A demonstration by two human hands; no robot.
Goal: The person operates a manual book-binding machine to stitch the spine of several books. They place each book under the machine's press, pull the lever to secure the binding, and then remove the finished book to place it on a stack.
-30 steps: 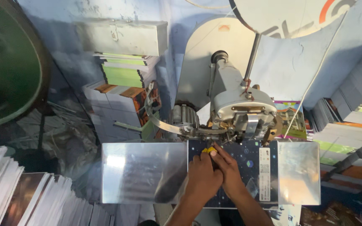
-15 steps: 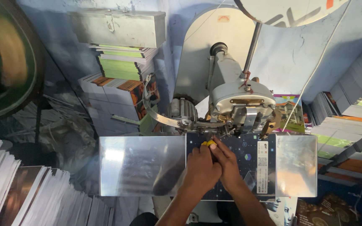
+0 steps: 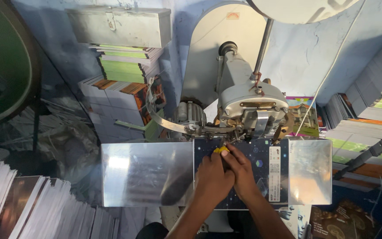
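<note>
Right under the machine head sits a dark blue booklet point(image 3: 253, 170), flat on the shiny metal table point(image 3: 147, 179), star-like pattern on its cover and a white label strip along its right side. Both hands press on it. Left hand point(image 3: 212, 179) lies palm down on the cover, fingers bunched toward the top edge. Right hand point(image 3: 242, 170) sits just beside it, touching it, fingers pointing to the same spot. Between the fingertips is a small yellow piece point(image 3: 220, 150), at the booklet's top edge; both hands seem to pinch or steady it, but cannot tell which one actually grips it. Neither hand is open wide, fingers curled down.

Just above the fingertips is the grey stitching machine point(image 3: 248, 99), rounded metal head, brass-coloured plate on the front, vertical rod running up. A curved metal band point(image 3: 162, 119) comes in from the left toward the head. Large pale wheel guard point(image 3: 208, 53) stands behind.

Table has a second shiny wing point(image 3: 310, 177) on the right of the booklet.

Further out: stack of green-edged books point(image 3: 122, 66) under a grey metal box point(image 3: 120, 26) upper left, white paper stacks point(image 3: 27, 208) lower left, more book piles point(image 3: 368, 115) on the right, dark green wheel point(image 3: 1, 66) at far left.
</note>
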